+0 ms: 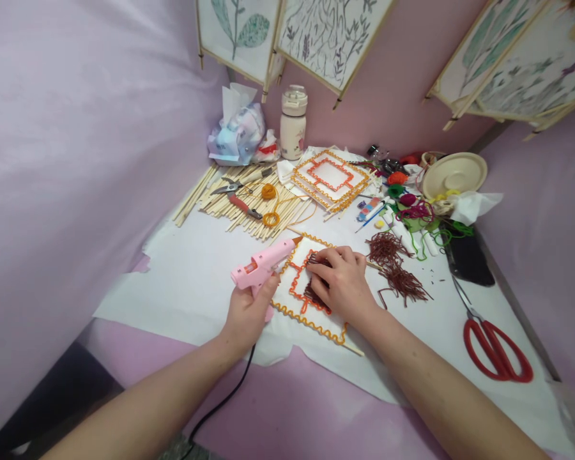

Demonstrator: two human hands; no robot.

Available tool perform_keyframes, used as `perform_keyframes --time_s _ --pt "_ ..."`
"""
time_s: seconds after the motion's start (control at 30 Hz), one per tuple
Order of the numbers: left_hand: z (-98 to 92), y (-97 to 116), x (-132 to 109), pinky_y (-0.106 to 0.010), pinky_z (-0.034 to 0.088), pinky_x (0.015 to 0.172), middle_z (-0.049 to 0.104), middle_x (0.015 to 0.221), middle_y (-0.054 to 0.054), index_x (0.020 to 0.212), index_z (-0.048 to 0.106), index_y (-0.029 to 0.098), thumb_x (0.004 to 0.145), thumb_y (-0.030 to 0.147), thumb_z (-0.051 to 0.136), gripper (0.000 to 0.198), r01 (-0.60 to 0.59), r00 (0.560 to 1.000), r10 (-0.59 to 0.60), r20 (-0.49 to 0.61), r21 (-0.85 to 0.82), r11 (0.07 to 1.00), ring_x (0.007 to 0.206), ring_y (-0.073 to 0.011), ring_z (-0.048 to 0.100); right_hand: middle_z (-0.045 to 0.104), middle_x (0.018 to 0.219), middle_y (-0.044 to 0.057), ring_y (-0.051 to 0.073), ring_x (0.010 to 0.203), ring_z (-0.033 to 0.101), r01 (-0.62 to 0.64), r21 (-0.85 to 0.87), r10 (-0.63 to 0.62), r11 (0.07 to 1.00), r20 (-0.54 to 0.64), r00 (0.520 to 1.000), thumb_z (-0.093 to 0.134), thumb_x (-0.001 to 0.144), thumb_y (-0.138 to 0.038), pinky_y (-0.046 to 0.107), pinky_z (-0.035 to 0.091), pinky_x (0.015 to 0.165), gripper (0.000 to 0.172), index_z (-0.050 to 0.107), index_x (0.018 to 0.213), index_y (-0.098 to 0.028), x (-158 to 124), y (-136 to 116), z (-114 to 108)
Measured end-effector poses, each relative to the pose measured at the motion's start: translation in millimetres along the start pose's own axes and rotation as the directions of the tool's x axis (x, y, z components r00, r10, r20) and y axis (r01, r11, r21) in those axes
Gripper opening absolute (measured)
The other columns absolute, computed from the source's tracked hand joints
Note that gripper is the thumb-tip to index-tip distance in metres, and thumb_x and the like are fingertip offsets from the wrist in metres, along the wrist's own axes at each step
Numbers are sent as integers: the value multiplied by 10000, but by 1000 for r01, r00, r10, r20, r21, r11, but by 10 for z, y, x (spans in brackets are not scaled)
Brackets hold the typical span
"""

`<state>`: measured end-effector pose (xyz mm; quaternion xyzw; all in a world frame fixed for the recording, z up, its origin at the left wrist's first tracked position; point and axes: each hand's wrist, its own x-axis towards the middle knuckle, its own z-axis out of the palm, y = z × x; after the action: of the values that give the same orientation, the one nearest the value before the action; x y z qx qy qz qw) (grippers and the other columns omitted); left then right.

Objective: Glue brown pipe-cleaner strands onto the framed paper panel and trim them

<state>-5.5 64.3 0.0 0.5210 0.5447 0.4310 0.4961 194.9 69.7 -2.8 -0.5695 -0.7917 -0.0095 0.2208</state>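
Two hands close together, not touching. Left hand (249, 316) closed around a pink glue gun (261, 265), tip pointing right, just at the edge of a square stick frame (297, 317). Right hand (339, 284) open and lying on the frame, fingers (323, 265) pressing on dark brown strings (315, 295). Frame straight ahead on white paper (138, 306), turned corner-on, sides close to even, so no clear long way, and right hand nearer. Just right of it, two brown string heaps (390, 249). Farther right, red scissors (496, 351). Up ahead, a second frame (330, 179), a pile of thin sticks (249, 198), and pliers (234, 195). At the back, a tall lidded bottle (293, 121), insides hidden, and a stuffed plastic bag (237, 124).
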Motion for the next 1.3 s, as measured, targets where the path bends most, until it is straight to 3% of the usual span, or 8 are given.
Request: perform_keyframes --time_s 0.1,0.47,0.6,0.73,0.9,1.03,1.17,1.3 --pt "4 11 -1 -229 368 479 429 595 39 864 565 170 835 548 577 380 2 1000 -2 4 -4 1000 524 -114 402 670 1051 30 232 1020 465 0 22 1 1000 -48 999 603 920 -277 418 254 841 155 757 912 -266 -5 -7 -18" --pt "-2 7 3 -223 367 476 421 583 39 783 541 172 837 518 573 352 -24 1000 24 -2 22 999 524 -108 400 683 1032 27 237 1017 479 -25 0 25 1000 -48 999 616 905 -280 416 246 833 145 756 874 -263 -6 -4 -23" --pt "0 23 6 -228 379 484 452 582 35 805 571 164 829 521 575 358 -30 999 30 -17 42 999 527 -115 417 690 1026 21 229 1004 507 -67 -2 66 998 -112 991 609 904 -261 408 246 846 130 736 930 -263 -64 68 -263" --pt "12 83 4 -240 395 496 515 592 17 770 589 162 789 542 600 380 -27 999 29 -41 63 998 543 -130 448 690 991 25 225 980 544 -209 -45 200 977 -152 968 581 917 -261 389 248 822 133 708 958 -255 -295 348 -629" --pt "20 114 22 -253 407 504 519 582 14 735 585 171 764 549 600 380 -34 997 41 -63 113 993 550 -144 463 692 913 9 226 912 560 -364 -119 365 924 -15 931 584 916 -298 380 248 794 124 700 886 -265 -757 651 -913" --pt "-5 66 38 -254 411 523 504 574 19 687 552 184 788 545 570 375 -61 996 72 -50 183 981 557 -141 459 689 946 12 225 954 558 -404 -101 412 909 82 907 584 912 -311 384 265 821 125 698 893 -264 -937 661 -878" --pt "-25 30 42 -262 410 535 508 579 19 690 548 191 807 532 553 360 -72 995 85 -51 215 974 568 -149 469 664 1060 36 236 1014 523 -361 -112 369 926 54 928 622 878 -352 382 272 826 181 698 1022 -274 -888 593 -743" --pt "-17 35 38 -269 400 530 492 566 25 704 554 191 809 521 541 347 -88 993 103 -59 218 972 551 -150 455 658 1047 55 253 1005 492 -348 -195 363 917 46 931 644 835 -325 395 246 806 166 725 970 -272 -818 575 -647"
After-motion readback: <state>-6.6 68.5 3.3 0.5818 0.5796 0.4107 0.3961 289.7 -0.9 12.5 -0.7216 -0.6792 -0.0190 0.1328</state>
